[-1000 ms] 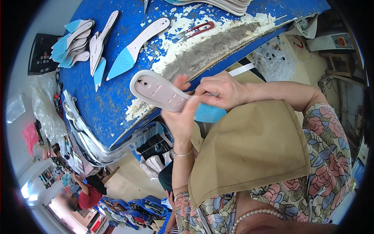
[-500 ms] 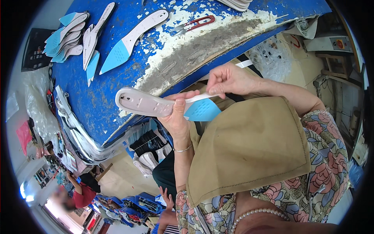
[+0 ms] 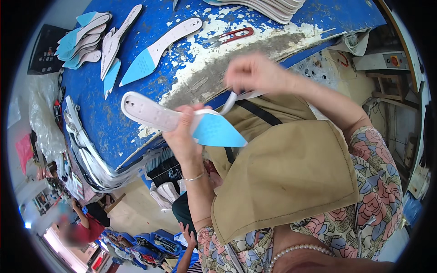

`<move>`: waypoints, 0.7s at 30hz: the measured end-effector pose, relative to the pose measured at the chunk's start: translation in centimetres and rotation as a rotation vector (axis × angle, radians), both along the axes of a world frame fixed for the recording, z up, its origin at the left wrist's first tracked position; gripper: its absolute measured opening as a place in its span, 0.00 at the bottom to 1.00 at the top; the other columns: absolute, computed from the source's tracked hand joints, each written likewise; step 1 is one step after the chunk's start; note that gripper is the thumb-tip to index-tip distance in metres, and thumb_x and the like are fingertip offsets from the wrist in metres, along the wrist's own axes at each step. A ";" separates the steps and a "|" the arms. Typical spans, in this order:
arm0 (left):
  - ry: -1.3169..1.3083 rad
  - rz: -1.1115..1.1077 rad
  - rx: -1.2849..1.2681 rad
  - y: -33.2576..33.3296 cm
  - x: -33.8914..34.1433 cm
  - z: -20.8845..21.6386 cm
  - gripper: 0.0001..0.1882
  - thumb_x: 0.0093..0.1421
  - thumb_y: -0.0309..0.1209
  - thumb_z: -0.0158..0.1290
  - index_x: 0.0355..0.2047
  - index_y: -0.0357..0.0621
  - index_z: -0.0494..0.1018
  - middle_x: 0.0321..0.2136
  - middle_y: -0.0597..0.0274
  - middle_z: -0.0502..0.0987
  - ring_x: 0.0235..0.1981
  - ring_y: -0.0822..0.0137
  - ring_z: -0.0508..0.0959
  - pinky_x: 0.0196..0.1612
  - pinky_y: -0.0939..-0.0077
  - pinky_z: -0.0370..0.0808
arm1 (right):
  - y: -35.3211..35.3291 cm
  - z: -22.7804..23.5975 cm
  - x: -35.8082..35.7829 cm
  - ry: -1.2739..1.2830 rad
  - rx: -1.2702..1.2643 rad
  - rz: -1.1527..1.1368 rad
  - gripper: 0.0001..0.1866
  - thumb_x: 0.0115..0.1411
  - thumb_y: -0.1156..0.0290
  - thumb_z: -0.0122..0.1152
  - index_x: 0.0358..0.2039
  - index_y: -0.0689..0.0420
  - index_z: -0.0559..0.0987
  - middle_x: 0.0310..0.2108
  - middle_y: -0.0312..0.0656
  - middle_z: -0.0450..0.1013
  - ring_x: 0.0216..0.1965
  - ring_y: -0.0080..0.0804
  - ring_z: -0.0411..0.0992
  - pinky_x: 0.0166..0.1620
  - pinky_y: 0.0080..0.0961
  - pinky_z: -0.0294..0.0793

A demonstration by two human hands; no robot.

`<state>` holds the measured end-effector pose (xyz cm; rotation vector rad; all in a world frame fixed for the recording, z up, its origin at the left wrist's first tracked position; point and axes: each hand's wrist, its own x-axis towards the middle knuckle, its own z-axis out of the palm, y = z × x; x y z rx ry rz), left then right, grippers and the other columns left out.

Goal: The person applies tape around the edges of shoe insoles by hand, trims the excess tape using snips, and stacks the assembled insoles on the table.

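Observation:
My left hand [image 3: 182, 136] grips a shoe insole [image 3: 152, 113], thumb on top and fingers beneath. Its heel part is pale pinkish white with small dents. The pointed front part is light blue with a dotted patch. From the insole's upper edge a narrow white strip [image 3: 230, 103] comes off and bends up toward my right hand [image 3: 255, 73]. That hand is raised over the table's edge with curled fingers, smeared by motion. Whether it holds the strip cannot be made out.
On the worn blue table [image 3: 91, 123] lie a single insole [image 3: 177, 38], a fanned pile of insoles [image 3: 82, 43] and red-handled thread snips [image 3: 236, 35]. More insoles [image 3: 268, 9] are stacked at the far edge. White strips [image 3: 84, 150] hang at the left. A co-worker's hand [image 3: 187, 234] shows below.
My left hand has moved left with the insole, baring more of its blue part. My right hand has lifted up and away from it, and the white strip now stands off the insole's edge.

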<state>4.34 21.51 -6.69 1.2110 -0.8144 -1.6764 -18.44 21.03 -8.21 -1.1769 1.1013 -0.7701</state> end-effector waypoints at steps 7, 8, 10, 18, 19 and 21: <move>0.222 0.193 0.162 -1.2 3.2 -0.2 0.08 0.54 0.27 0.55 0.32 0.36 0.70 0.29 0.49 0.76 0.29 0.57 0.78 0.30 0.67 0.79 | -6.4 -2.0 -2.5 1.045 -0.853 -0.124 0.12 0.48 0.69 0.63 0.33 0.58 0.74 0.30 0.40 0.70 0.32 0.37 0.69 0.35 0.31 0.67; 0.289 0.181 0.225 -1.3 3.7 -0.4 0.08 0.54 0.27 0.54 0.32 0.36 0.70 0.29 0.50 0.76 0.29 0.58 0.78 0.30 0.68 0.79 | -6.8 -1.5 -2.3 1.039 -0.858 -0.122 0.12 0.48 0.69 0.63 0.33 0.58 0.74 0.30 0.40 0.70 0.32 0.37 0.69 0.35 0.31 0.67; 0.357 0.178 0.294 -1.0 4.3 -0.7 0.08 0.55 0.27 0.54 0.32 0.36 0.70 0.29 0.50 0.76 0.30 0.60 0.78 0.31 0.70 0.79 | -7.1 -0.1 -1.9 0.944 -0.350 0.011 0.12 0.48 0.69 0.63 0.32 0.58 0.73 0.27 0.41 0.69 0.28 0.36 0.68 0.33 0.30 0.67; 0.608 0.231 0.278 -0.7 5.3 -0.1 0.07 0.56 0.28 0.53 0.32 0.37 0.72 0.31 0.52 0.76 0.33 0.59 0.78 0.34 0.67 0.79 | 0.6 0.7 3.8 -0.148 -0.062 -0.008 0.12 0.62 0.68 0.48 0.44 0.61 0.69 0.32 0.36 0.70 0.28 0.18 0.66 0.32 0.16 0.67; 0.611 0.231 0.279 -0.7 5.2 -0.1 0.07 0.56 0.28 0.53 0.32 0.37 0.72 0.31 0.52 0.76 0.33 0.59 0.78 0.34 0.67 0.79 | 1.7 0.1 4.4 0.022 -0.201 0.105 0.16 0.63 0.61 0.46 0.43 0.61 0.69 0.33 0.36 0.70 0.33 0.19 0.65 0.38 0.17 0.66; 0.586 0.280 0.240 -0.4 4.8 -0.2 0.08 0.56 0.29 0.53 0.32 0.36 0.72 0.31 0.52 0.76 0.33 0.59 0.78 0.36 0.68 0.79 | 3.0 -0.3 5.4 -0.068 -0.071 0.177 0.22 0.63 0.50 0.42 0.36 0.59 0.69 0.27 0.33 0.66 0.30 0.18 0.62 0.34 0.17 0.63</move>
